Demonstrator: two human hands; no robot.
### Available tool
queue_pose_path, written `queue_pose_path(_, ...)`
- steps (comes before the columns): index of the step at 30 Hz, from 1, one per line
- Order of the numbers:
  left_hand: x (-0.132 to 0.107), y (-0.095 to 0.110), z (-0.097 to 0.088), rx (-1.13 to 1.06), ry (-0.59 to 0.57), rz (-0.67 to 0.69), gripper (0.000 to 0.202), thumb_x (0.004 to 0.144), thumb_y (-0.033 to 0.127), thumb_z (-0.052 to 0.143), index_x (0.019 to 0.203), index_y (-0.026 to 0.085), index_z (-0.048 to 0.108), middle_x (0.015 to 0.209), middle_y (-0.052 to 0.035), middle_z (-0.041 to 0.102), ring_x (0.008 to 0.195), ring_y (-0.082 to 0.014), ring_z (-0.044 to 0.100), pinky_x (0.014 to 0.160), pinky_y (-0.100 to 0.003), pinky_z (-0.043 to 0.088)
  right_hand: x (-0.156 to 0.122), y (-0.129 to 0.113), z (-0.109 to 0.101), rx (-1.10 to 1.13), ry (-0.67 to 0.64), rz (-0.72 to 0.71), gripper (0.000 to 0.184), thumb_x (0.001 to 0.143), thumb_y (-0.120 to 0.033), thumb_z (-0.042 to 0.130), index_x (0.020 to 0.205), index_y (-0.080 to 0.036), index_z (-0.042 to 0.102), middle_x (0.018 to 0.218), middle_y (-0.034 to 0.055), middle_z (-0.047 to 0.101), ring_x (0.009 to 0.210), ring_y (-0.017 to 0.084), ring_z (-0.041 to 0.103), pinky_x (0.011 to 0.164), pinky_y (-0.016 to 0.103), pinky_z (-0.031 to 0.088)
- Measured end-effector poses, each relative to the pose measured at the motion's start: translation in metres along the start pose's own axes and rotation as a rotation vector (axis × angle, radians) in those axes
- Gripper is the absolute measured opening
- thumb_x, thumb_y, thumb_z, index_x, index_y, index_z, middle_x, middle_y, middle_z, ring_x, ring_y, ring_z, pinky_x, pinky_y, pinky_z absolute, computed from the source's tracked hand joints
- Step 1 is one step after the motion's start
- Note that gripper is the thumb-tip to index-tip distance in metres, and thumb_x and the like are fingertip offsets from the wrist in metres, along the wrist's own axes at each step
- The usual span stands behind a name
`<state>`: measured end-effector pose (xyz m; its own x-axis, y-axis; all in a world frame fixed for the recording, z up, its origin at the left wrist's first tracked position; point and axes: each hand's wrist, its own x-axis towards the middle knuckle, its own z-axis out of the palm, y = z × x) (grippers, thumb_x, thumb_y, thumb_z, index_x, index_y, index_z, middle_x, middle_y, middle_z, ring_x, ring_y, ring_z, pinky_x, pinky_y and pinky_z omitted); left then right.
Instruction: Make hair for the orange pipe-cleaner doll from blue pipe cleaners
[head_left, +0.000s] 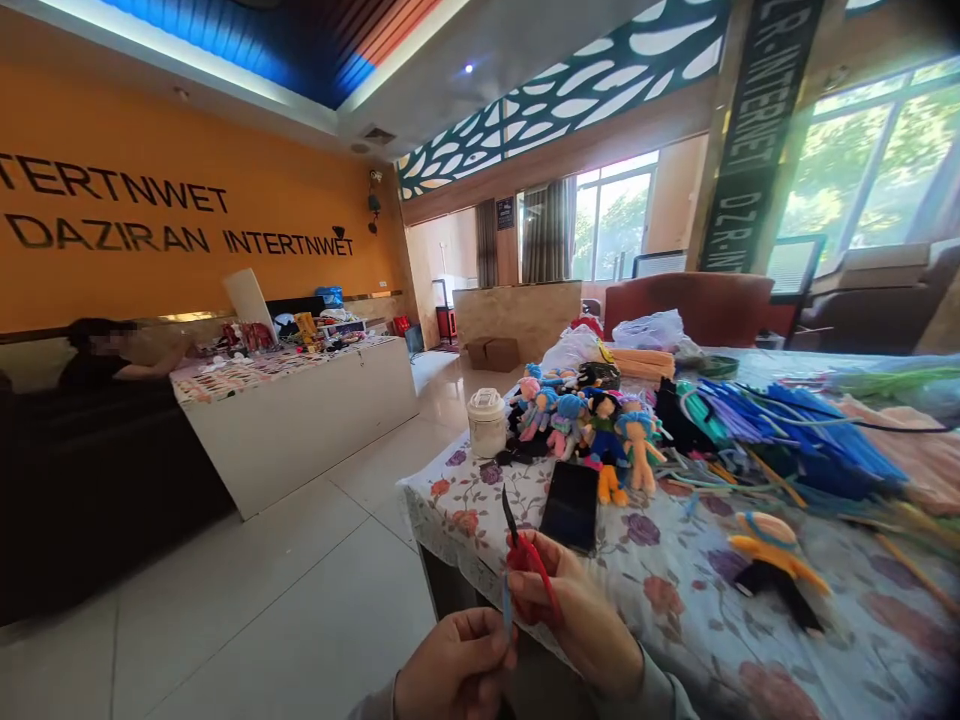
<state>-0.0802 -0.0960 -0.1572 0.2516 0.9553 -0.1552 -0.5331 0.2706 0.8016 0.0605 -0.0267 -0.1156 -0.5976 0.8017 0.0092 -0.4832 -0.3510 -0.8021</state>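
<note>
My right hand (574,600) is closed around a pair of scissors (541,575) with red handles, its dark blades pointing up and away from me. Beside it, lower and to the left, my left hand (457,660) pinches a thin light-blue strip, probably a pipe cleaner (507,605), whose upper end reaches the fingers of my right hand. Both hands are held in front of the table's near left edge. Just past the scissors lies a black phone (570,507) on the flowered tablecloth (480,505). My left fingertips are partly hidden.
Several small fuzzy dolls (604,425) crowd together behind the phone, near a white lidded jar (487,425). One doll in yellow and black (780,570) lies at right. Bundles of coloured pipe cleaners (810,430) spread behind it. Another person (101,355) sits at a white table (322,400).
</note>
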Motion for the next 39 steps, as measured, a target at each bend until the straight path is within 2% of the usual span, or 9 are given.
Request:
queue_pose_path(5,-0.001,0.0,-0.001,0.043,0.13,0.054,0.027,0.063,0.037,0.082,0.066,0.015,0.068,0.054,0.0016,0.055,0.041,-0.0054,0.041,0.036,-0.019,0.026,0.005,0.0,0.005,-0.075,0.062,-0.017,0.039,0.052,-0.023,0.083,0.078,-0.018,0.054,0.06,-0.008,0.052,0.044,0.003,0.039,0.042,0.017,0.03)
queue_pose_path(8,0.0,0.002,0.002,0.132,0.23,0.109,0.036,0.054,0.045,0.085,0.069,0.015,0.07,0.052,0.0018,0.057,0.04,-0.0064,0.043,0.036,-0.019,0.028,0.007,-0.001,0.007,-0.126,0.107,-0.027,0.036,0.052,-0.02,0.08,0.077,-0.018,0.054,0.059,-0.0073,0.053,0.046,0.004,0.04,0.042,0.017,0.029)
queue_pose_path(11,0.0,0.007,0.006,0.254,0.317,0.108,0.039,0.045,0.045,0.087,0.06,0.015,0.067,0.048,0.0031,0.056,0.037,-0.006,0.041,0.038,-0.02,0.029,0.008,0.0,0.006,-0.16,0.114,-0.04,0.035,0.053,-0.02,0.078,0.077,-0.018,0.053,0.058,-0.0072,0.054,0.047,0.005,0.041,0.044,0.017,0.031)
queue_pose_path(15,-0.002,0.012,0.012,0.359,0.389,0.11,0.036,0.045,0.042,0.086,0.053,0.016,0.062,0.046,0.0039,0.054,0.039,-0.0073,0.042,0.042,-0.022,0.031,0.009,0.004,0.001,-0.242,0.113,-0.075,0.034,0.055,-0.02,0.075,0.081,-0.018,0.053,0.059,-0.0071,0.055,0.049,0.006,0.042,0.046,0.018,0.031)
queue_pose_path(19,-0.002,0.012,0.012,0.384,0.397,0.1,0.037,0.045,0.042,0.086,0.053,0.016,0.061,0.044,0.0054,0.051,0.041,-0.0081,0.041,0.043,-0.023,0.03,0.009,0.006,-0.004,-0.379,0.104,-0.144,0.032,0.059,-0.017,0.071,0.085,-0.018,0.052,0.062,-0.0055,0.058,0.056,0.009,0.048,0.05,0.019,0.034)
queue_pose_path(24,-0.001,0.012,0.013,0.414,0.391,0.16,0.036,0.047,0.041,0.086,0.065,0.015,0.071,0.061,0.0001,0.064,0.059,-0.0116,0.052,0.059,-0.024,0.037,0.007,0.01,-0.006,-0.392,0.084,-0.172,0.03,0.062,-0.016,0.069,0.086,-0.019,0.051,0.062,-0.0056,0.059,0.056,0.01,0.05,0.051,0.02,0.036)
queue_pose_path(31,0.003,0.007,0.012,0.411,0.456,0.198,0.036,0.05,0.045,0.085,0.056,0.015,0.065,0.053,0.0036,0.055,0.055,-0.0101,0.043,0.056,-0.024,0.032,0.009,0.019,-0.008,-0.442,0.071,-0.195,0.029,0.064,-0.018,0.071,0.085,-0.019,0.051,0.06,-0.0069,0.055,0.053,0.009,0.048,0.048,0.02,0.034)
queue_pose_path(35,0.004,0.004,0.007,0.388,0.47,0.246,0.034,0.057,0.044,0.081,0.061,0.016,0.063,0.057,0.0022,0.058,0.056,-0.0114,0.048,0.057,-0.024,0.035,0.005,0.014,-0.017,-0.666,0.118,-0.258,0.027,0.074,-0.028,0.067,0.097,-0.018,0.056,0.074,0.0005,0.066,0.065,0.015,0.06,0.057,0.024,0.045)
queue_pose_path(39,0.004,0.003,0.005,0.352,0.458,0.313,0.033,0.062,0.043,0.08,0.06,0.016,0.061,0.057,0.001,0.06,0.055,-0.0123,0.051,0.057,-0.025,0.038,-0.009,0.007,-0.027,-0.956,0.082,-0.248,0.027,0.08,-0.024,0.055,0.105,-0.019,0.06,0.091,0.0059,0.069,0.082,0.019,0.064,0.07,0.029,0.05)
